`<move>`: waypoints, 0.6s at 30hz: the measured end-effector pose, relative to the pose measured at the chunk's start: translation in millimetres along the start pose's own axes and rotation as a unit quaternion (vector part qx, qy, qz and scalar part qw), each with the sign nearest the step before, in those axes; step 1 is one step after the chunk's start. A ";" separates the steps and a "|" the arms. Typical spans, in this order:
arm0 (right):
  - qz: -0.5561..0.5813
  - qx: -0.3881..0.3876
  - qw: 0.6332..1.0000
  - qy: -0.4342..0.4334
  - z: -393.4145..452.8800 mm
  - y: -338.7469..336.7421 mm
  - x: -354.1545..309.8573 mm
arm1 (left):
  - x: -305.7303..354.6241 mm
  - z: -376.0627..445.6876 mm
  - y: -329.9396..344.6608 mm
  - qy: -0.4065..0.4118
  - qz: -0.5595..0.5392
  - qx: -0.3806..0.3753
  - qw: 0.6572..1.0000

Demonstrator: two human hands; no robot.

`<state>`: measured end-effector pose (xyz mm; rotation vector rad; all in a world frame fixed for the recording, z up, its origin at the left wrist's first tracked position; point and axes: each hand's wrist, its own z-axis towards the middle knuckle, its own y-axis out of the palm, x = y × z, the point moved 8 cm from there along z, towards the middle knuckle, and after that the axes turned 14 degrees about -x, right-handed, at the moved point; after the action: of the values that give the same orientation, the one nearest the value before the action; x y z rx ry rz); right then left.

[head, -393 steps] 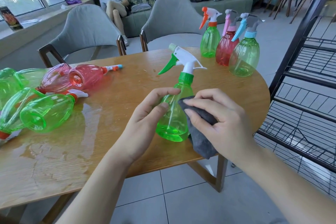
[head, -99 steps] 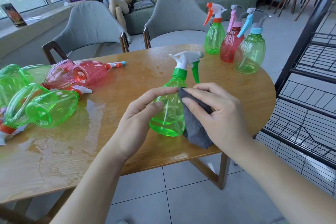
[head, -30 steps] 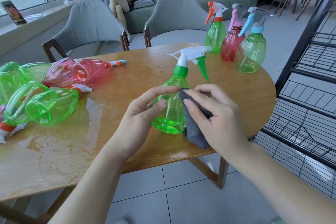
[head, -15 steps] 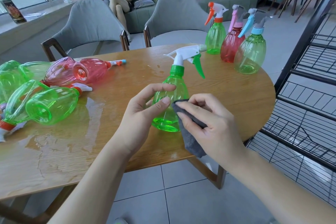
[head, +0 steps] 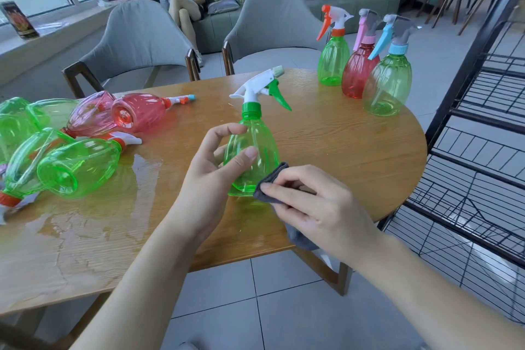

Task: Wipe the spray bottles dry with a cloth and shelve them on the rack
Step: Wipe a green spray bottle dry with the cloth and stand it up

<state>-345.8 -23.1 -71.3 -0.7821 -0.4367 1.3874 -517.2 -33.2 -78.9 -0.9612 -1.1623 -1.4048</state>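
Both forearms are bare from the near edge of the view to the wrists, with no sleeve in sight. The left hand (head: 211,176) and right hand (head: 321,210) are ungloved. The nails are short and plain.

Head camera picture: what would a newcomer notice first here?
At the centre, the left hand holds an upright clear green plastic spray bottle while the right hand presses a dark grey cloth against its base. To the left, green and red bottles lie on the wet wooden table.
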 end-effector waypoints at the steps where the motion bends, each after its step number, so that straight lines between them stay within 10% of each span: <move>1: 0.010 0.004 1.000 0.007 -1.1 0.1 2.6 | -0.1 -0.2 -1.6 -0.003 -0.007 0.001 1.000; 18: 0.055 0.139 0.977 0.154 9.6 -20.1 27.7 | 0.4 -4.0 12.3 0.007 0.027 -0.135 0.990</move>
<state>-333.8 6.1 -55.1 -0.7815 0.0427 1.3635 -504.9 -37.3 -77.4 -1.1601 -0.9421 -1.5477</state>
